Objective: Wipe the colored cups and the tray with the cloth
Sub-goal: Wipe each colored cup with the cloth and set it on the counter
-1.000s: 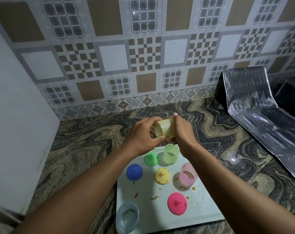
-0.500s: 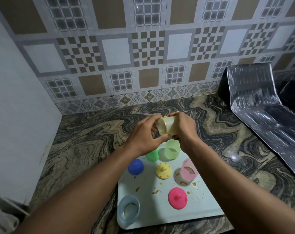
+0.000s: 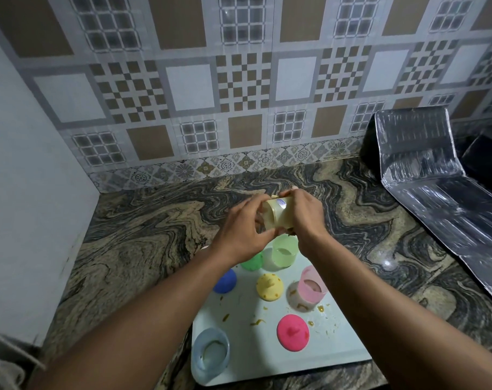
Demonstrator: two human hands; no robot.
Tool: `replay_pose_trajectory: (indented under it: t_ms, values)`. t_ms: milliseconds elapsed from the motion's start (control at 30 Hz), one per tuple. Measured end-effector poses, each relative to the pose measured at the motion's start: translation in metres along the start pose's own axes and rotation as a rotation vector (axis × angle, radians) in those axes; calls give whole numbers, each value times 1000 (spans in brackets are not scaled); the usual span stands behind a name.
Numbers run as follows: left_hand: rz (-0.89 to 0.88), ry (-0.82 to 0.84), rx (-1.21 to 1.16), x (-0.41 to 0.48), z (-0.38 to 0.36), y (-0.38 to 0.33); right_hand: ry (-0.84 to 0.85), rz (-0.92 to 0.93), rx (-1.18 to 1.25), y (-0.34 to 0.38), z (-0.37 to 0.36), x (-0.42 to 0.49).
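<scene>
No readable text, brand, number or sign in view. Only candidate: small sticker (image 3: 280, 202) on pale yellow cup (image 3: 282, 219), a bluish-purple patch with print too small and blurred to read. Wall tiles (image 3: 246, 80) carry checker, grid and floral patterns, no legible lettering on them.

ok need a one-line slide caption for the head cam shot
Left hand and right hand grip a pale yellow cup on its side near a food-flecked white tray holding more coloured cups.
</scene>
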State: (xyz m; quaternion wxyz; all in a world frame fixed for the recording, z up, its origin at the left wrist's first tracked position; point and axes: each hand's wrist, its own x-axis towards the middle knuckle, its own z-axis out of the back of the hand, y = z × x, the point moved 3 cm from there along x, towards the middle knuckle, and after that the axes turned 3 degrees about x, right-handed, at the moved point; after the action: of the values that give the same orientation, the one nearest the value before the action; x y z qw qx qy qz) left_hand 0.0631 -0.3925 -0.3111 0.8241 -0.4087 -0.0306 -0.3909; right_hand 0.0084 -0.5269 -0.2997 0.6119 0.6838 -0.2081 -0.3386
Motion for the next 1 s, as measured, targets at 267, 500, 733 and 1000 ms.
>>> replay_pose_trajectory:
  t_ms: [267, 500, 733, 1000]
  values:
    - [105, 38, -99, 0, 3, 7, 17, -15, -1, -1, 1, -1]
    - [-211, -6, 224, -3, 9, 2, 44, -35, -3, 1, -1, -1]
    - [195, 59, -260, -6, 2, 10, 35, -9, -10, -11, -6, 5]
    - [74, 20, -72, -7, 7, 13, 32, -5, -16, -9, -8, 4]
